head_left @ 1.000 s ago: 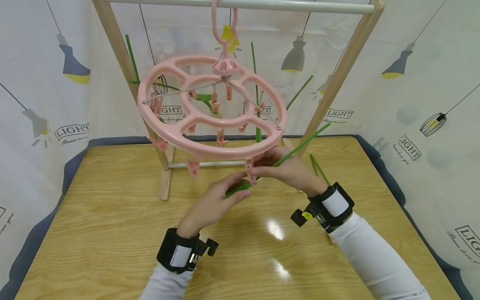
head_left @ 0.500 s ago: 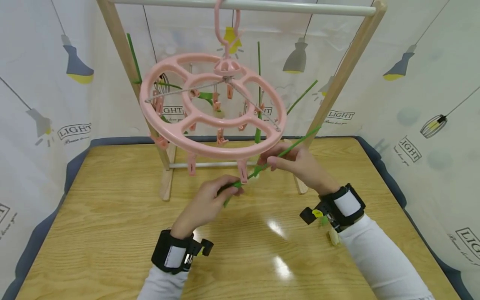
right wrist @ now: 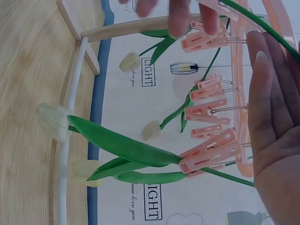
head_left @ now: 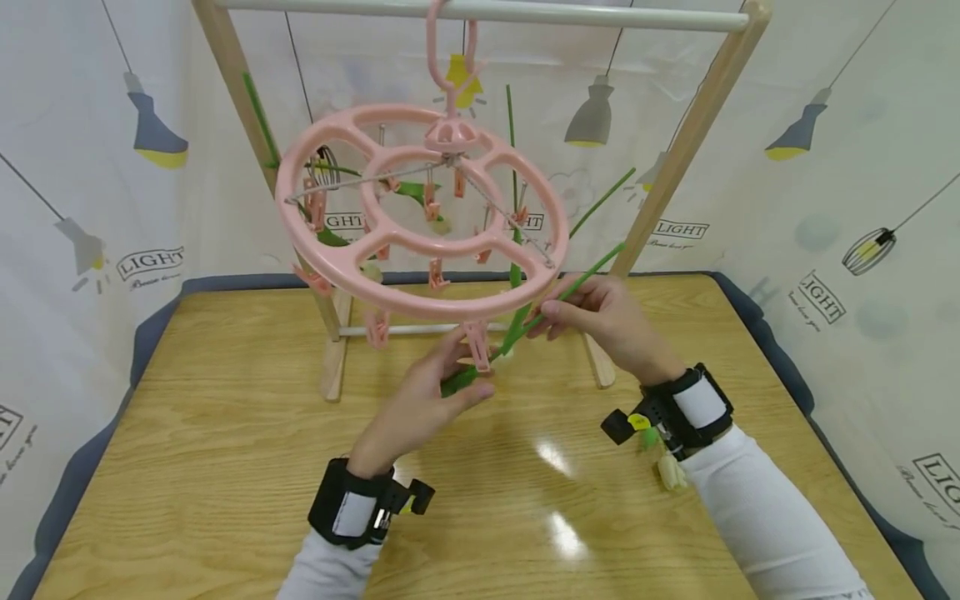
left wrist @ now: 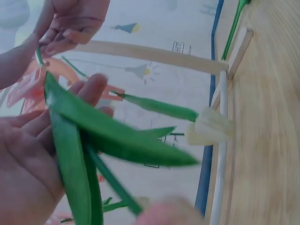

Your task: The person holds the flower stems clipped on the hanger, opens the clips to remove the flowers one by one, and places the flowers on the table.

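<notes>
A pink clip (head_left: pixel 477 346) hangs from the pink ring hanger (head_left: pixel 405 304) directly over a tulip's green stem (head_left: pixel 592 271). My left hand (head_left: pixel 412 408) cups the broad green leaves (left wrist: pixel 112 133), thumb and fingers spread apart on either side of them, its fingertips close behind the clip. My right hand (head_left: pixel 600 325) pinches the stem lightly, thumb on the near side and fingers behind. In the right wrist view, my right palm (right wrist: pixel 281 136) lies beside the ring. This flower's head is hidden near my left thumb in the left wrist view.
Other white tulips (right wrist: pixel 54 122) hang head down from pink clips (right wrist: pixel 211 150). A wooden frame (head_left: pixel 682 133) with a white top bar (head_left: pixel 600 14) carries the hanger. Another tulip (head_left: pixel 671 471) lies on the table (head_left: pixel 225 467) below my right wrist.
My right hand has moved off the clip and outward along the stem. My left fingers closed on the leaves, then spread again. The ring and clip have swung slightly left.
</notes>
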Action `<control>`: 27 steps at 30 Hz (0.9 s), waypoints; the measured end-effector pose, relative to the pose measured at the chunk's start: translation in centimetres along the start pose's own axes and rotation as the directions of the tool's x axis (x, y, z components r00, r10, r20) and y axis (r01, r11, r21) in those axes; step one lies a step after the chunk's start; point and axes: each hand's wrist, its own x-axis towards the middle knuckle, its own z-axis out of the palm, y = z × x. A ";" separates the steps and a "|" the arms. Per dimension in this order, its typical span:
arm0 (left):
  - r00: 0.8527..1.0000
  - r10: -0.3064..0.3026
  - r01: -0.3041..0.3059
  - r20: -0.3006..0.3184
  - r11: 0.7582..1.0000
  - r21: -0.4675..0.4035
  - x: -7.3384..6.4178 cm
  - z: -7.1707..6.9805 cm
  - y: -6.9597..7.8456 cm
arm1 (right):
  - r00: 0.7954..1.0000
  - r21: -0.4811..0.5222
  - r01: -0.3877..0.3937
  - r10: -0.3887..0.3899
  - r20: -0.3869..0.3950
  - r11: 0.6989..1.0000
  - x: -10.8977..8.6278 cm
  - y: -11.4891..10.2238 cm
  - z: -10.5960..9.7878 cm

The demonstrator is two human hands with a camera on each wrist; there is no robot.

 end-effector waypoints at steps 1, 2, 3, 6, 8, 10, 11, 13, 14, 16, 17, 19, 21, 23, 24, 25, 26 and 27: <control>1.000 0.009 -0.009 -0.015 0.999 -0.040 0.1 0.2 0.1 | 1.000 -0.002 -0.003 0.003 -0.001 1.000 0.0 -0.1 0.1; 0.999 0.025 -0.028 -0.035 0.997 -0.074 0.3 0.3 0.2 | 1.000 -0.007 -0.004 0.004 0.000 1.000 0.1 -0.1 0.1; 0.997 0.038 -0.045 -0.060 0.993 -0.109 0.4 0.5 0.4 | 1.000 -0.005 -0.005 0.005 0.001 1.000 0.1 -0.1 0.1; 0.985 0.092 -0.117 -0.144 0.977 -0.177 0.9 0.9 0.7 | 1.000 -0.004 -0.005 0.005 0.005 1.000 0.1 -0.1 0.2; 0.974 0.114 -0.153 -0.196 0.969 -0.196 1.1 1.1 0.8 | 1.000 -0.012 -0.003 0.003 0.008 1.000 0.0 -0.1 0.2; 0.965 0.127 -0.176 -0.228 0.961 -0.211 1.1 1.2 0.9 | 1.000 -0.026 0.002 -0.001 0.016 1.000 0.0 -0.1 0.2; 0.962 0.134 -0.187 -0.238 0.958 -0.217 1.1 1.2 0.9 | 1.000 -0.030 0.004 -0.004 0.022 1.000 0.0 0.0 0.2; 0.957 0.153 -0.212 -0.245 0.948 -0.238 1.0 1.2 0.9 | 0.999 -0.020 0.016 -0.016 0.036 1.000 -0.1 -0.1 0.2; 0.956 0.165 -0.226 -0.244 0.943 -0.246 0.9 1.2 0.9 | 0.999 -0.010 0.020 -0.019 0.045 1.000 -0.2 -0.1 0.1; 0.952 0.187 -0.250 -0.241 0.932 -0.262 0.8 1.1 0.9 | 0.997 -0.002 0.031 -0.031 0.071 1.000 -0.4 -0.2 0.1; 0.950 0.199 -0.262 -0.241 0.928 -0.267 0.7 1.0 0.8 | 0.996 -0.010 0.037 -0.035 0.087 0.999 -0.5 -0.2 0.1; 0.946 0.214 -0.277 -0.242 0.924 -0.263 0.6 1.0 0.8 | 0.991 -0.029 0.041 -0.037 0.131 0.999 -0.7 -0.3 0.1; 0.942 0.228 -0.291 -0.246 0.920 -0.261 0.5 0.9 0.8 | 0.983 -0.049 0.059 -0.050 0.177 0.997 -0.9 -0.4 0.1; 0.939 0.229 -0.294 -0.255 0.920 -0.257 0.4 0.8 0.8 | 0.973 -0.015 0.093 -0.087 0.215 0.996 -0.9 -0.4 0.1; 0.938 0.231 -0.297 -0.260 0.921 -0.253 0.3 0.8 0.8 | 0.968 0.026 0.110 -0.113 0.223 0.994 -0.8 -0.4 0.1; 0.936 0.231 -0.299 -0.265 0.921 -0.251 0.3 0.7 0.8 | 0.963 0.069 0.135 -0.147 0.224 0.988 -0.7 -0.4 0.1; 0.936 0.229 -0.298 -0.269 0.921 -0.252 0.3 0.7 0.8 | 0.959 0.112 0.159 -0.180 0.217 0.981 -0.7 -0.3 0.1; 0.935 0.226 -0.296 -0.272 0.921 -0.254 0.3 0.6 0.8 | 0.956 0.160 0.179 -0.210 0.206 0.971 -0.6 -0.3 0.1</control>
